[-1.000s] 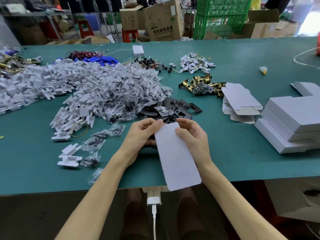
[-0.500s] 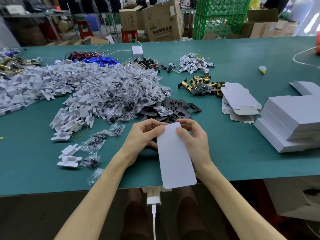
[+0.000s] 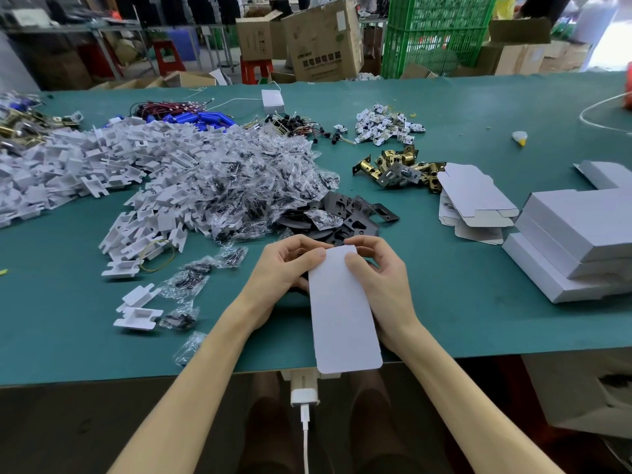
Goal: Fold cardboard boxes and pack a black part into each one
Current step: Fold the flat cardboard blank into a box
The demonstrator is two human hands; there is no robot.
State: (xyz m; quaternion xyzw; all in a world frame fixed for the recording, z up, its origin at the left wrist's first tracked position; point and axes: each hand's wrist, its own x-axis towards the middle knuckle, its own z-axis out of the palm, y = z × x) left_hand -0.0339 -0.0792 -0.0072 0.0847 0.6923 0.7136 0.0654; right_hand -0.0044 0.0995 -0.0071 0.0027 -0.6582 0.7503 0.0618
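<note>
From the head camera I see both hands meeting low in the middle, just above the near edge of the green desk (image 3: 444, 302). The left hand (image 3: 284, 265) and the right hand (image 3: 379, 275) each pinch the far end of a flat white cardboard piece (image 3: 343, 313), thumbs pressed on its top face and fingers curled behind it. The piece runs back toward me, and its rounded near end sticks out past the desk edge. Something dark shows under the left hand, and I cannot tell what it is

The black parts (image 3: 355, 213) lie in a loose heap on the desk just beyond the hands. A big mound of small clear bags (image 3: 260, 186) touches that heap on its left, and farther left is a spread of white plastic trays (image 3: 102, 159). A few brass latches (image 3: 400, 169) sit behind the black parts to the right. Beside them lies a small pile of flat box blanks (image 3: 475, 203), and at the right edge a stack of folded white boxes (image 3: 581, 241)

Below the desk edge, near the cardboard's end, hangs a white charger (image 3: 304, 391) with its cable dropping down. Beyond the desk stand a green crate (image 3: 437, 32) and a brown carton (image 3: 325, 42)
</note>
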